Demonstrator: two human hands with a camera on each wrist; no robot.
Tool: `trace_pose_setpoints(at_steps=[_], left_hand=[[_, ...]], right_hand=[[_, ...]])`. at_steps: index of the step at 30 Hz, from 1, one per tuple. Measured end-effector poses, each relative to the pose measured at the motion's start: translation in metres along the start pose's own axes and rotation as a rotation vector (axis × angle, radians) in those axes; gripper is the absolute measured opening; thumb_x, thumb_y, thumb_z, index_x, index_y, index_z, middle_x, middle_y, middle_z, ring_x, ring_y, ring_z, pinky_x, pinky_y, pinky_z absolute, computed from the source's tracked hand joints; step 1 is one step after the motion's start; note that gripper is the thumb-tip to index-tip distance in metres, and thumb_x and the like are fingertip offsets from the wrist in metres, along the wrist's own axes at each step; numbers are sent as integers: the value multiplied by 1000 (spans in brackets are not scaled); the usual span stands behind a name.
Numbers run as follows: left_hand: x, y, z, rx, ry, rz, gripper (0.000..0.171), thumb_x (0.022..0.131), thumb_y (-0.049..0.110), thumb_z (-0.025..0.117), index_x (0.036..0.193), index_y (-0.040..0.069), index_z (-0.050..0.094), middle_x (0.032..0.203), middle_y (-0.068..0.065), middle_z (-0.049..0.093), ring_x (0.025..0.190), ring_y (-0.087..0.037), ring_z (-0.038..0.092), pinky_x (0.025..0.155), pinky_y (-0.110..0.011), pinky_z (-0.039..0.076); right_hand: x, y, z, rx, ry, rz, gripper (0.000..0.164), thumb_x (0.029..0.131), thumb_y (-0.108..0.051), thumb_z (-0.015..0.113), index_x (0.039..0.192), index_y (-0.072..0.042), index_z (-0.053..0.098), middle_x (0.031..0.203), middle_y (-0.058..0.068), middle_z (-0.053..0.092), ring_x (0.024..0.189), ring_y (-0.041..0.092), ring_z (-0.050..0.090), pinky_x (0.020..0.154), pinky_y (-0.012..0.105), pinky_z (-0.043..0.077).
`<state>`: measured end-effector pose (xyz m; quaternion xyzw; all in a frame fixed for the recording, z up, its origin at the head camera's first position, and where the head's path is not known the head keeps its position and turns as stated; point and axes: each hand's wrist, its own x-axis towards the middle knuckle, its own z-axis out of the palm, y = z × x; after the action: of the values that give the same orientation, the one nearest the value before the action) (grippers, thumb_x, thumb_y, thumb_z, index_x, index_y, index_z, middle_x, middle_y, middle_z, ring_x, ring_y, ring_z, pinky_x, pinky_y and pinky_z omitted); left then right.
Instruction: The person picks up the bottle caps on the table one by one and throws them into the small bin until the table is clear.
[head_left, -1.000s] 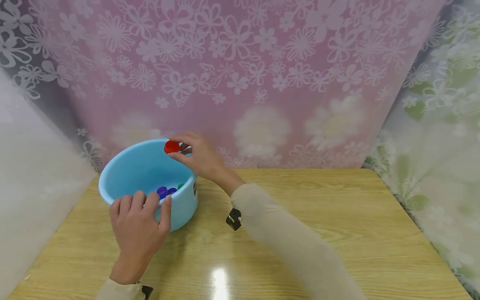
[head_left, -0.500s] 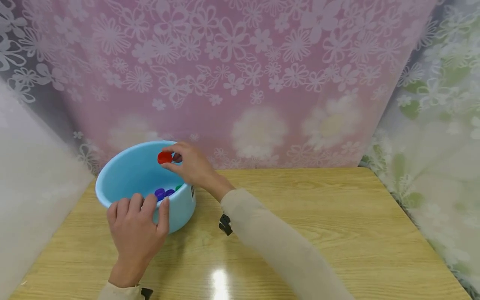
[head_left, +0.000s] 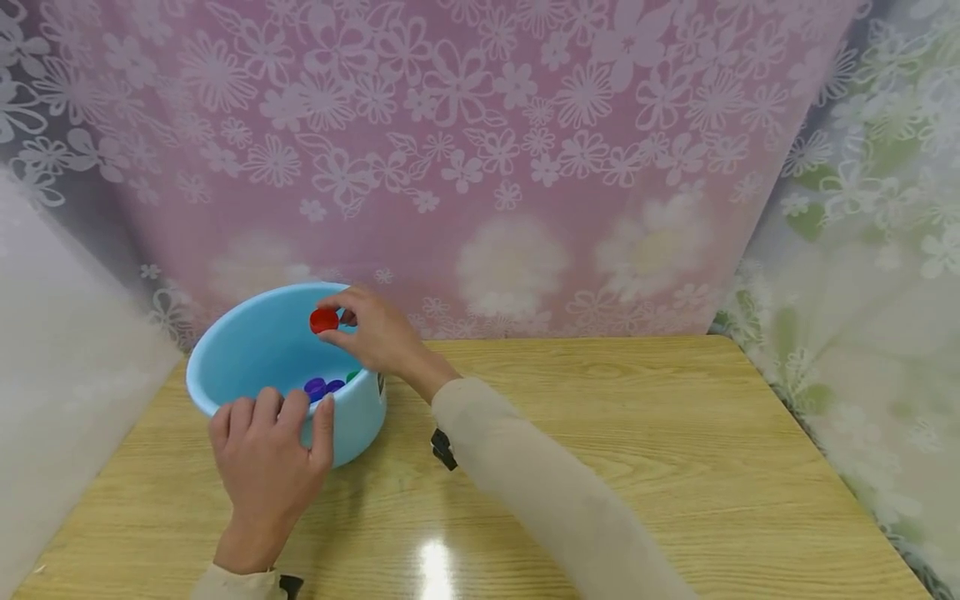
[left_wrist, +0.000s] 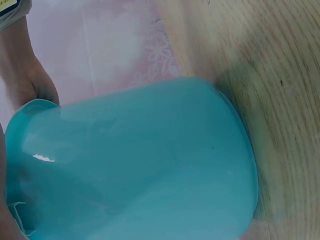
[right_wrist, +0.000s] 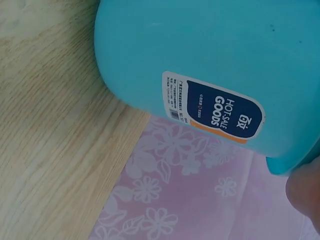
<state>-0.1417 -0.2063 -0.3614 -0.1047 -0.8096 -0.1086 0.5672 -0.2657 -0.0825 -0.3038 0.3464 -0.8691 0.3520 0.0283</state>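
A light-blue plastic basin (head_left: pixel 358 429) stands on the left part of the table, tilted a little in the head view. My left hand (head_left: pixel 266 458) grips its near rim, fingers curled over the edge and thumb to the right. Over the basin's right side, my right hand (head_left: pixel 378 333) pinches a small red bottle cap (head_left: pixel 324 321) between thumb and fingers, its hollow side showing. Purple caps (head_left: pixel 315 388) and a bit of a green one (head_left: pixel 352 377) lie at the bottom inside, partly hidden by the near wall. Both wrist views mostly show the basin's outer wall (left_wrist: pixel 135 155).
The wooden table (head_left: pixel 585 433) stretches to the right of the basin. A pink flowered curtain (head_left: pixel 450 225) hangs behind its far edge, with pale fabric at both sides. A printed label (right_wrist: pixel 215 107) sticks to the basin's wall in the right wrist view.
My right hand has moved left and down with the red cap, further over the basin's inside. My left hand keeps its grip on the rim. The head view has shifted slightly.
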Motion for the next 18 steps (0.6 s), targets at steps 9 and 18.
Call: trace_pose_setpoints(at_steps=[9, 18], left_hand=[[2, -2, 1, -2, -2, -20, 43, 92, 39, 47, 70, 3, 50, 64, -14, 42, 59, -38, 39, 69, -53, 30], [1, 0, 2, 3, 8, -5, 43, 93, 39, 47, 68, 4, 48, 62, -13, 40, 58, -37, 38, 68, -52, 31]], right_hand=[[4, -4, -3, -73, -34, 10, 43, 91, -34, 64, 130, -20, 57, 113, -9, 55, 99, 9, 52, 78, 15, 41], [0, -3, -4, -46, -41, 21, 43, 92, -33, 63, 132, -19, 57, 123, -8, 56, 102, 5, 52, 83, 15, 41]])
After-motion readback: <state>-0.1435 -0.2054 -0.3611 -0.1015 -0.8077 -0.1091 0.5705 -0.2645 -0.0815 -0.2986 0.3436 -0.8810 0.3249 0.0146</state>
